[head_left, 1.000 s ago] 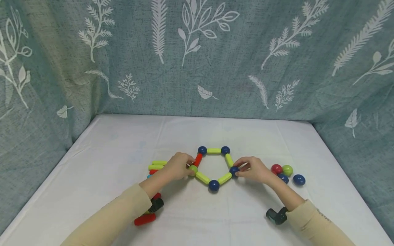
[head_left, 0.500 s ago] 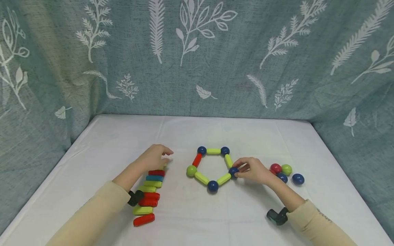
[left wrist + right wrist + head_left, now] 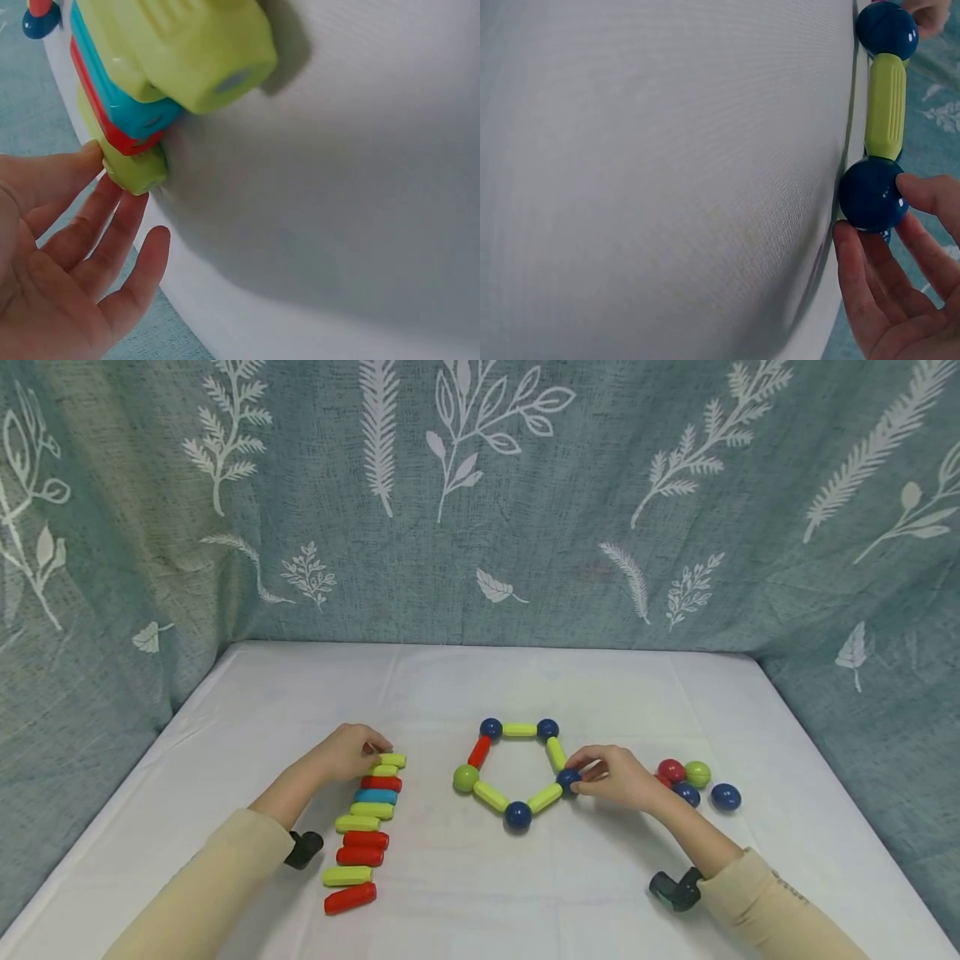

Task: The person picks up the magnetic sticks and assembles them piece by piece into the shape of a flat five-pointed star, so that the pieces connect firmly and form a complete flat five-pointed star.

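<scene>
A closed ring of magnetic rods and balls lies mid-table. It joins dark blue balls, one lime ball, several lime rods and one red rod. My right hand holds the ring's right-hand blue ball between thumb and fingers. On the left, my left hand is at the far end of a column of loose rods. Its thumb and fingers pinch the end of a lime rod, beside a red rod and a blue rod.
Several more lime and red rods run down the column toward the near edge. Right of my right hand sit loose balls: a red one, a lime one and blue ones. A patterned curtain hangs behind the white table.
My left hand has let go of the ring's lime ball and moved left to the rod column, where it now pinches a lime rod. My right hand stays on its blue ball.
</scene>
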